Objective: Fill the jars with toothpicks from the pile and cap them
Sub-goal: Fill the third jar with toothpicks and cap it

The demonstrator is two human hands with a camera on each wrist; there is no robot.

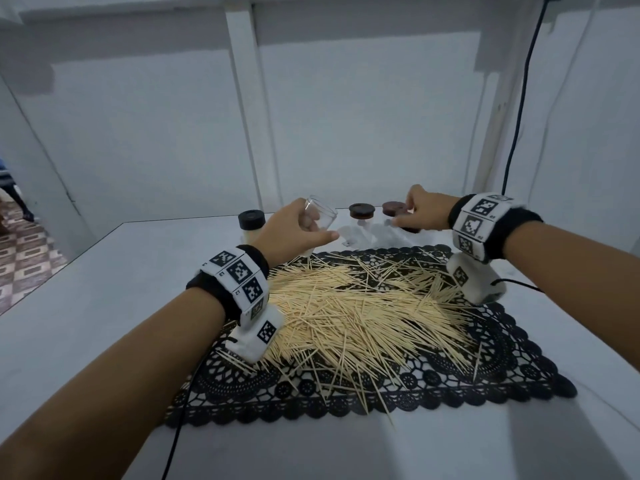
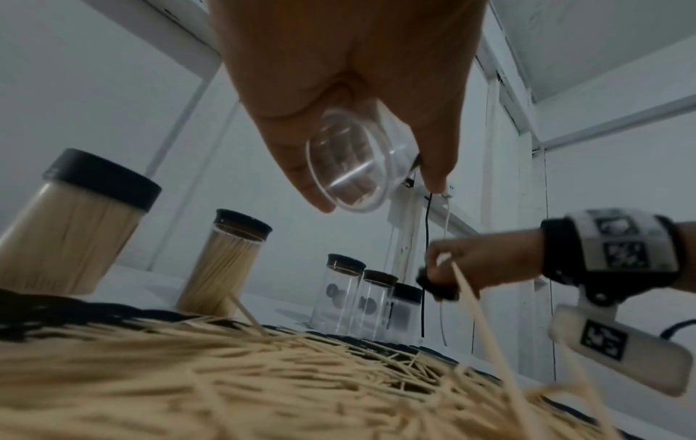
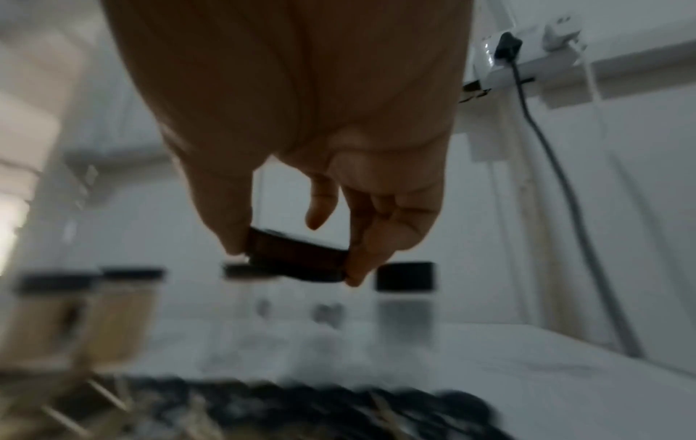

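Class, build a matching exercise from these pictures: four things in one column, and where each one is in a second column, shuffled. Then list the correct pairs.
Things
1. open empty jar
2. dark lid
3. toothpick pile
4. full capped jar

Places
A. spread over the black lace mat
B. standing on the table at the far left of the row
C. pinched by the right hand
D. held tilted by the left hand

Pairs: 1-D, 2-C, 3-A, 4-B

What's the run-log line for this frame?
left hand: holds empty jar tilted | right hand: pinches lid | toothpick pile: on mat
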